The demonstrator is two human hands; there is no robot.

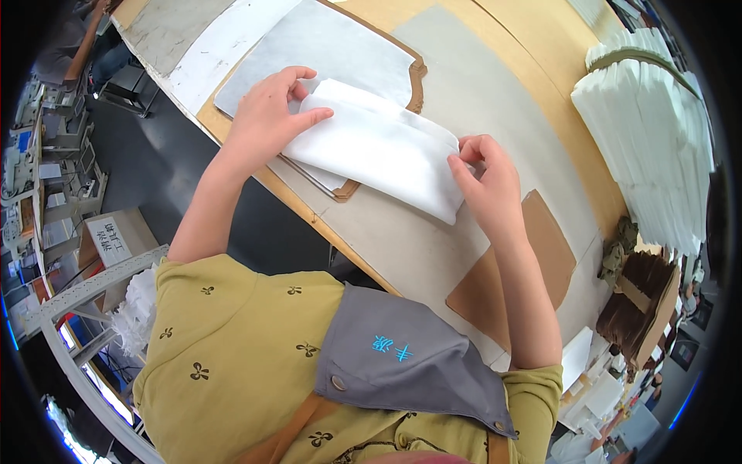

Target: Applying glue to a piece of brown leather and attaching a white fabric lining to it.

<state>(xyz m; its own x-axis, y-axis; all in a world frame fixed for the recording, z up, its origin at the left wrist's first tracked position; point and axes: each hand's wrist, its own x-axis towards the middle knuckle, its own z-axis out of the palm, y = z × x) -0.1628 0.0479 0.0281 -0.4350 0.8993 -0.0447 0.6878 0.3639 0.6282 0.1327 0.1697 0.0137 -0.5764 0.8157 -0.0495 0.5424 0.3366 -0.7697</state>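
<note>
A folded white fabric piece (pixel 379 147) lies across the worktable (pixel 495 85). My left hand (pixel 267 116) grips its left end, fingers curled over the fold. My right hand (pixel 483 174) pinches its right end between thumb and fingers. Under the fabric lies a flat grey sheet (pixel 317 50) on a brown cardboard template (pixel 417 73) with a shaped edge.
A tall stack of white fabric pieces (pixel 657 131) stands at the right of the table, bound by a strap. A brown cardboard piece (pixel 541 255) lies near the table edge, with brown bundles (pixel 641 301) beyond it. A cardboard box (pixel 116 240) and metal shelving (pixel 69 309) sit at the left.
</note>
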